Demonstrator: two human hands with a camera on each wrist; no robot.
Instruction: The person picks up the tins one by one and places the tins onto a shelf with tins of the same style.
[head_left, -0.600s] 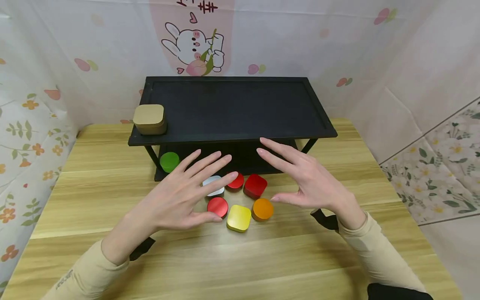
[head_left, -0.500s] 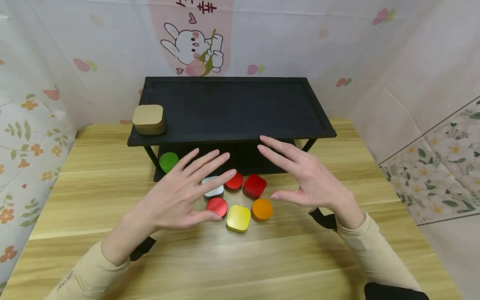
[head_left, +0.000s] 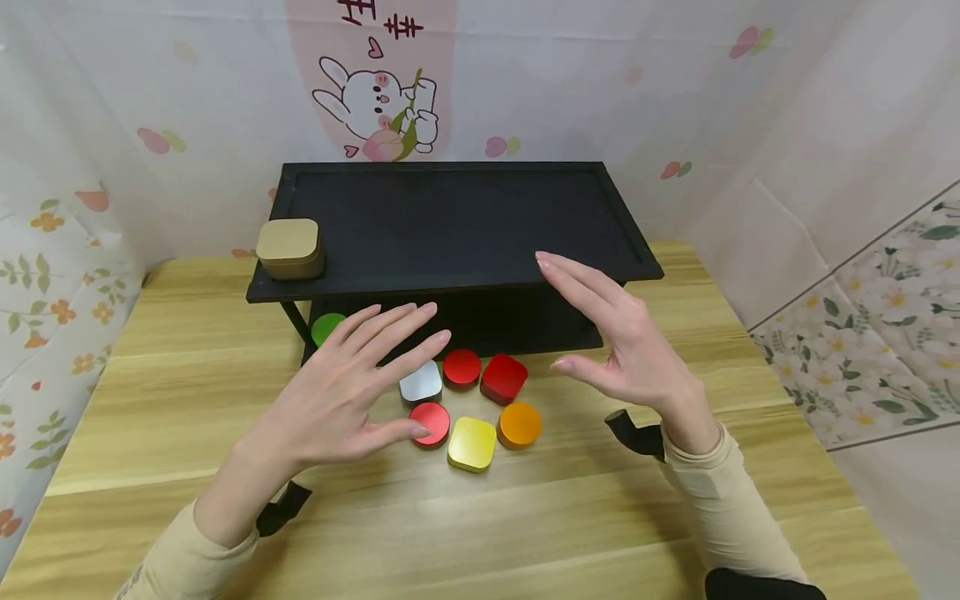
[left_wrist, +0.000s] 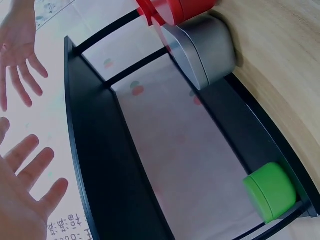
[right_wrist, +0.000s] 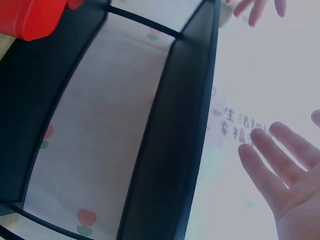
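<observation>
Left hand [head_left: 337, 392]: fingers straight and spread, gripping nothing, above the table [head_left: 465, 533].
Right hand [head_left: 633, 350]: fingers extended, thumb apart, nothing held.
Cluster: white tin [head_left: 421, 382], round red tin [head_left: 462, 367], square red tin [head_left: 504, 377], coral tin [head_left: 433, 416], yellow tin [head_left: 472, 442] and orange tin [head_left: 520, 425], probably grouped for easy reach.
Rack [head_left: 465, 221]: beige tin [head_left: 288, 240] on the top's left end; green tin [left_wrist: 272, 192] on the lower shelf.
Lids: they appear closed, so contents cannot be told.
</observation>
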